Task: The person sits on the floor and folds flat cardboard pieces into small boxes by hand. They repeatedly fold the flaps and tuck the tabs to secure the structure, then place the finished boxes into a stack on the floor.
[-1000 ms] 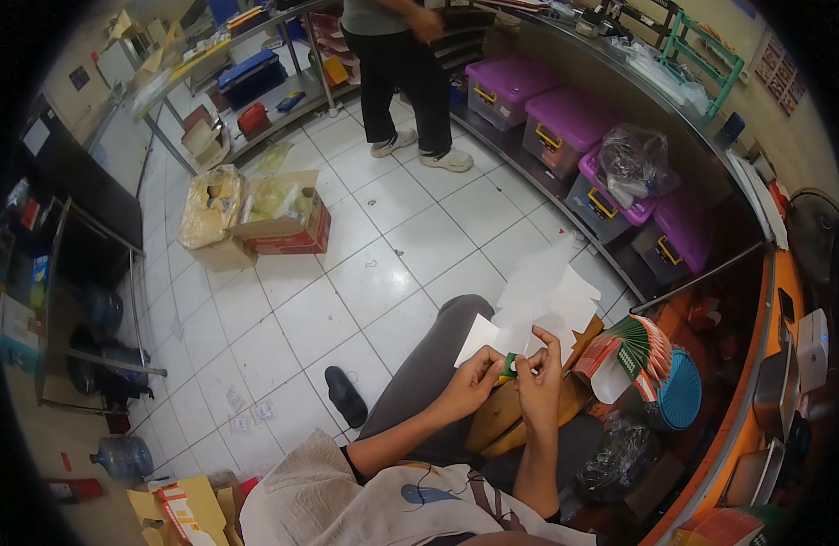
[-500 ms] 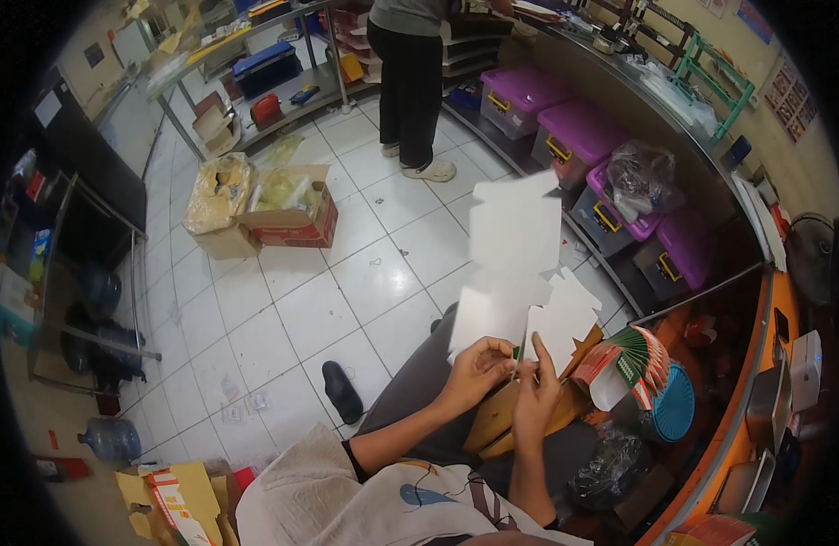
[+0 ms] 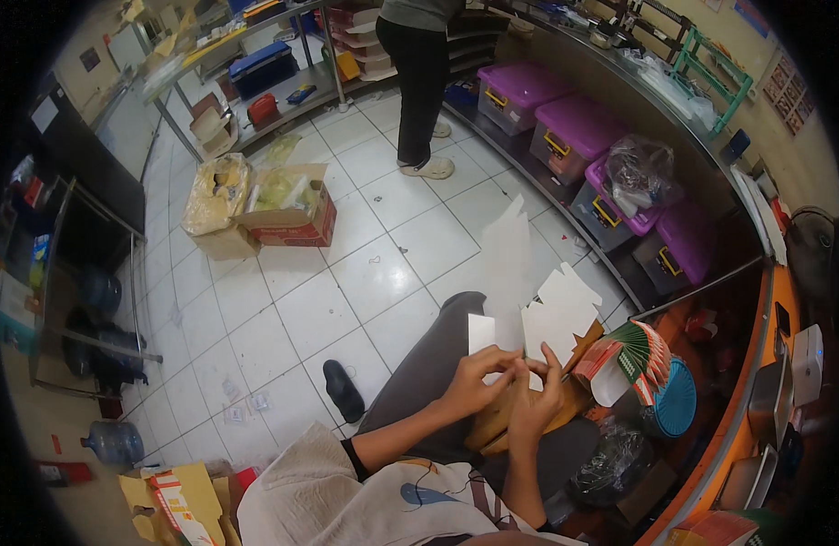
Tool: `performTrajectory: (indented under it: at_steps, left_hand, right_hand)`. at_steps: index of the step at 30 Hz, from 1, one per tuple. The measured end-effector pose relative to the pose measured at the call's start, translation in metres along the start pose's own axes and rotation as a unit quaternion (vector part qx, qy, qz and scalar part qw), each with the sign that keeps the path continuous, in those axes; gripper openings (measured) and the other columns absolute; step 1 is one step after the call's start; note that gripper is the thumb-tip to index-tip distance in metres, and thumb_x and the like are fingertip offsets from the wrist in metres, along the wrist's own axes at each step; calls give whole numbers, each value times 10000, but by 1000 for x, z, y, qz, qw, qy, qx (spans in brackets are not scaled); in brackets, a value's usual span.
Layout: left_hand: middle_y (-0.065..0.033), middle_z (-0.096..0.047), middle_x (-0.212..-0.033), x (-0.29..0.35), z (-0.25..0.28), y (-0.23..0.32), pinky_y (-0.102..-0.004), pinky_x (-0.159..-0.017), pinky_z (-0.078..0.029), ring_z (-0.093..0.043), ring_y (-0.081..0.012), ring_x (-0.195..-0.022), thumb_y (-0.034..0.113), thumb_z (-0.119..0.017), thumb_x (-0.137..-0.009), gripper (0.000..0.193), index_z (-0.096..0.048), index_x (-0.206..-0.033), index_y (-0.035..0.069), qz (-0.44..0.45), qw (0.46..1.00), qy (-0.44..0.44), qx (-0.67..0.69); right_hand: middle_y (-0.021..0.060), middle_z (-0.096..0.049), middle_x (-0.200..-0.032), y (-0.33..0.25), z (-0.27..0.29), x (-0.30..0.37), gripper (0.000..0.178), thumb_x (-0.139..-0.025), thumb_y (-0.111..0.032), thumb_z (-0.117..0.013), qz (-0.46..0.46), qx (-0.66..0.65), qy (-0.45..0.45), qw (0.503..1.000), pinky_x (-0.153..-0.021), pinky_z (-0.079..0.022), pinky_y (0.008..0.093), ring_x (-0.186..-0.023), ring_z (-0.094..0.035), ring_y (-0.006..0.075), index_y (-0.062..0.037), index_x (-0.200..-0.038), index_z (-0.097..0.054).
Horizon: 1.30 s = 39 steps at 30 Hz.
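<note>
Over my lap is an unfolded white carton blank with a tall upper panel and a notched side panel. My left hand pinches its near edge, fingers closed. Close beside it, my right hand grips the same edge between thumb and fingers. The fingertips of both hands nearly meet, hiding the fold between them. Under my hands, a brown-yellow board-like piece rests across my legs. A fanned stack of red, green and white printed cartons lies right of my right hand.
A teal round lid-like object and black plastic bag are at my right, beside an orange-edged counter. Purple-lidded bins line the low shelf. Open boxes and a black shoe are on tiles. A person stands ahead.
The carton's tall panel has turned, now showing narrower and further right, with a small flap bent out at its left. My hands have shifted slightly together. The person ahead has moved their legs.
</note>
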<state>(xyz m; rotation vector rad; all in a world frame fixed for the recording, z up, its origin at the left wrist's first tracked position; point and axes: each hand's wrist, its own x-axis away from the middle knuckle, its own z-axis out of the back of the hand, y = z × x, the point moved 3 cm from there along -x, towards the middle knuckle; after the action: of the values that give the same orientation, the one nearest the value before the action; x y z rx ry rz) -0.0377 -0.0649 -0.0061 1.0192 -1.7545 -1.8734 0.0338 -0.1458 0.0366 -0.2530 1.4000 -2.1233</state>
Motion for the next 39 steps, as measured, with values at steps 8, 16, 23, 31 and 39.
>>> performTrajectory:
  at_steps: [8,16,23,31,39]
  left_hand:
    - [-110,-566,-957,12,-15,-15,-251,-706,-497,-587,-173,-861,-44,-593,-764,210,-589,-969,3,-144,987,-41,-58]
    - [-59,-586,-974,10,-8,-38,-237,-821,-434,-549,-114,-935,67,-535,-880,254,-549,-1110,-40,125,953,60,270]
    - [-65,-589,-976,14,-7,-46,-248,-856,-417,-536,-104,-942,92,-550,-873,275,-536,-1118,-32,236,881,-12,409]
    - [-35,-572,-918,19,-8,-52,-248,-803,-430,-538,-89,-888,103,-548,-874,195,-548,-1033,-9,210,955,-65,201]
    - [-58,-578,-953,38,-10,-60,-261,-818,-428,-537,-106,-912,138,-540,-890,179,-519,-999,-2,206,960,-61,177]
  right_hand:
    - [123,-601,-844,18,4,1,137,-806,-64,-620,52,-32,118,991,-679,-466,327,-778,-591,241,30,-904,-606]
    - [111,-560,-843,36,-12,9,204,-780,-144,-674,78,4,42,996,-687,-472,304,-790,-583,222,23,-873,-603]
    - [97,-581,-779,28,-7,-4,192,-791,-114,-660,22,-5,-11,1000,-618,-494,257,-699,-582,158,55,-841,-583]
    - [61,-569,-601,85,-4,-12,203,-804,-175,-645,-139,-64,-37,988,-501,-430,229,-534,-522,97,9,-756,-574]
    - [78,-574,-599,89,2,-9,191,-816,-137,-611,-185,-112,-84,973,-494,-431,263,-519,-541,129,25,-736,-550]
